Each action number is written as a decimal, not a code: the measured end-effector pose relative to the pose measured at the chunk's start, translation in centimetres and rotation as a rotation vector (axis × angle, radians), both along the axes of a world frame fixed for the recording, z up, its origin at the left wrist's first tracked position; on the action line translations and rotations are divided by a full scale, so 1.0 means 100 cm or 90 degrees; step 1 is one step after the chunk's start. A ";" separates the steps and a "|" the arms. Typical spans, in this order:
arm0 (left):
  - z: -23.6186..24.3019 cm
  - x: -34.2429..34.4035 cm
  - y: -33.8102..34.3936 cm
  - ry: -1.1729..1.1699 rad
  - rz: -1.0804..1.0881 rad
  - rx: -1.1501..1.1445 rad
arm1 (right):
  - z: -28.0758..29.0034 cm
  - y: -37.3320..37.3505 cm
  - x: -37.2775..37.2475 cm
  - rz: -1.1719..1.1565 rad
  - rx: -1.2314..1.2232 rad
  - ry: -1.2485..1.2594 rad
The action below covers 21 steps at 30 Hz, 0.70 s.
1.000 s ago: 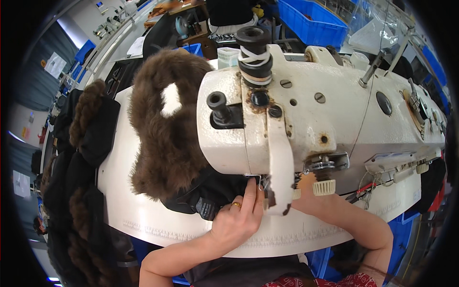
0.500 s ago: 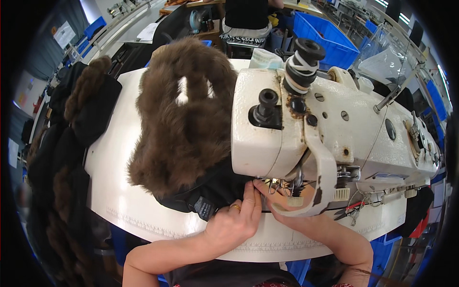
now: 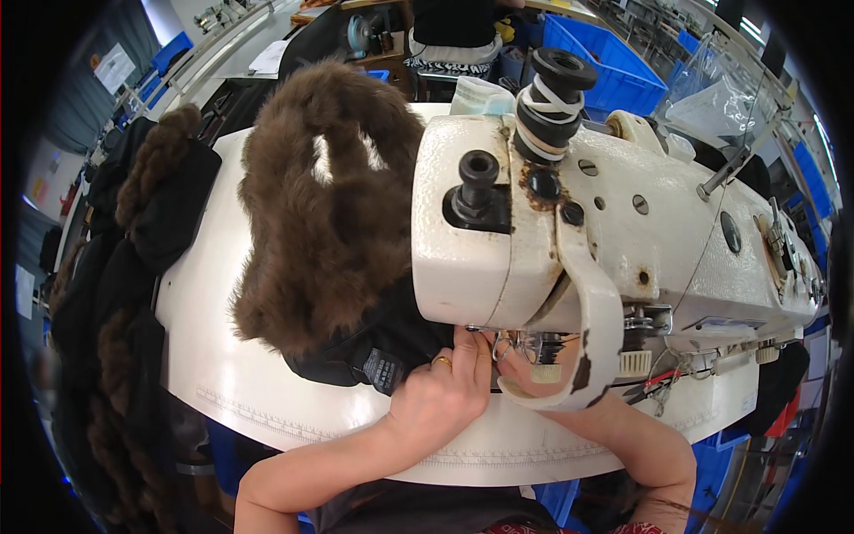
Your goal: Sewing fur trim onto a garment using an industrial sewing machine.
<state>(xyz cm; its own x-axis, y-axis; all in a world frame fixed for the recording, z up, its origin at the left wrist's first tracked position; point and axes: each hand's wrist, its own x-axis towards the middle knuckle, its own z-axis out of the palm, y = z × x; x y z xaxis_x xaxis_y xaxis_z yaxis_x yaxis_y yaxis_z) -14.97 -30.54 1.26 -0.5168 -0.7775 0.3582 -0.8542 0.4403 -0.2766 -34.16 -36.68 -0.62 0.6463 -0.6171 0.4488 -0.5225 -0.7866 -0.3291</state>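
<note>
Two hands work at one sewing machine [image 3: 471, 276], with one black cloth piece [image 3: 414, 316] trimmed in brown fur [image 3: 302, 258] lying on the white counter [image 3: 209, 311]. The left hand [image 3: 445, 387], wearing one gold-coloured ring [image 3: 442, 360], has its fingers pressed close together, tips at the black cloth just below the machine head; whether its thumb pinches the cloth I cannot tell. The right hand [image 3: 525, 378] is near the cloth's right side, partly behind the machine's curved white bar [image 3: 598, 311], so its grip cannot be told.

The piece lies left of the machine, its right end running in beneath the head. The fur is thick and shaggy, bunched in a loop toward the far side, with two gaps where white shows through. One dark label [image 3: 382, 369] with pale print sits at the cloth's near edge.

At the left, a heap of black pieces with brown fur [image 3: 178, 214] is beside the counter. A pale face mask [image 3: 480, 96] lies beyond the machine head, red-handled snips [image 3: 660, 384] to the right. Farther off are one large blue bin [image 3: 605, 67], a small fan [image 3: 358, 34] and one seated co-worker [image 3: 454, 27]. The machine head hides the stitching point.
</note>
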 end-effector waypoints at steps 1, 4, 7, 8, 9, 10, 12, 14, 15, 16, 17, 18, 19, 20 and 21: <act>0.000 -0.001 0.000 0.026 0.003 0.009 | -0.003 -0.001 -0.001 0.007 0.009 0.004; -0.002 -0.001 -0.001 0.061 0.005 0.012 | -0.010 0.000 -0.001 0.015 -0.010 0.024; -0.005 -0.002 0.000 0.106 0.021 0.026 | -0.013 -0.001 0.005 0.041 0.006 -0.067; -0.006 -0.003 0.000 0.144 0.021 0.044 | -0.012 -0.002 0.005 0.050 0.017 -0.075; -0.008 -0.003 0.001 0.179 0.025 0.069 | -0.010 -0.003 0.006 0.060 0.027 -0.084; -0.008 -0.003 0.005 0.210 0.041 0.111 | -0.008 -0.004 0.006 0.066 0.037 -0.050; -0.007 -0.001 0.016 0.263 0.050 0.156 | -0.003 -0.004 0.007 0.076 0.039 -0.016; -0.001 0.004 0.027 0.317 0.060 0.181 | -0.002 0.000 0.011 0.081 0.025 -0.018; 0.004 0.008 0.033 0.333 0.054 0.152 | -0.003 0.003 0.013 0.082 0.021 -0.020; 0.012 0.011 0.039 0.349 0.048 0.124 | -0.004 0.006 0.016 0.076 0.093 -0.014; 0.022 0.015 0.043 0.362 0.032 0.099 | -0.006 0.007 0.019 0.051 0.036 -0.011; 0.033 0.024 0.044 0.305 -0.006 0.014 | -0.010 0.008 0.023 0.038 -0.022 -0.014; 0.044 0.031 0.042 0.284 -0.038 0.002 | -0.013 0.008 0.025 0.020 -0.074 0.027; 0.056 0.038 0.039 0.256 -0.079 -0.022 | -0.016 0.009 0.027 0.000 -0.060 0.024; 0.065 0.042 0.034 0.232 -0.121 -0.063 | -0.018 0.009 0.028 -0.005 -0.029 -0.011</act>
<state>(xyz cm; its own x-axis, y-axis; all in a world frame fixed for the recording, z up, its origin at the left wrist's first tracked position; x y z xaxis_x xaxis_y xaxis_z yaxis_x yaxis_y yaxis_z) -10.76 -27.10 7.77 -0.4738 -0.6331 0.6122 -0.8099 0.5862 -0.0206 -31.35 -35.76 -2.44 0.6337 -0.6011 0.4870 -0.5234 -0.7967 -0.3022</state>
